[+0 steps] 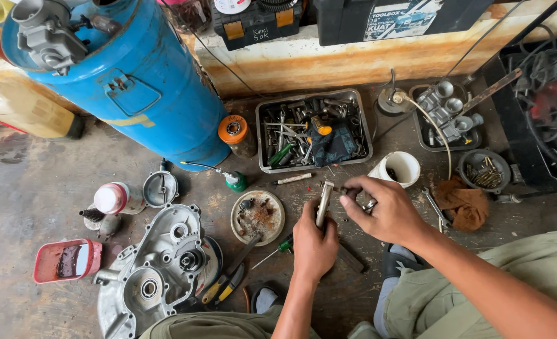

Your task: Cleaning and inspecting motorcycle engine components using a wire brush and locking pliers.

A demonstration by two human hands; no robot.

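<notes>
Left hand (314, 242) closed around the lower part of a metal ratchet handle (324, 202), held nearly upright above the concrete floor (33, 188). Right hand (385, 207) just beside it, fingers bent and pinching a small metal part (351, 190) close to the top of the handle; too small to tell what kind of part, or whether already joined to the tool. Both hands in the middle of the scene, in front of the knees of the person.

Around the hands, much work already visible. To the left on the floor, a grey engine cover (156, 270) lying flat, taken apart from its machine, with a smaller round cover (160, 188) behind it. Near the left hand, a round dish (257, 216) with rusty small pieces inside, and a green-handled screwdriver (272, 249) lying beside. Behind the hands, a metal tray (313, 130) full of wrenches and sockets, a white cup (399, 168), a brown rag (462, 202) and a bowl of screws (483, 168). Further right, a carburettor assembly (445, 112) in a dark tray. At the upper left, a big blue cylinder (134, 75).

Judging from this: disassembly seemingly done for the cover, tool being prepared now, reassembly not yet seen.
</notes>
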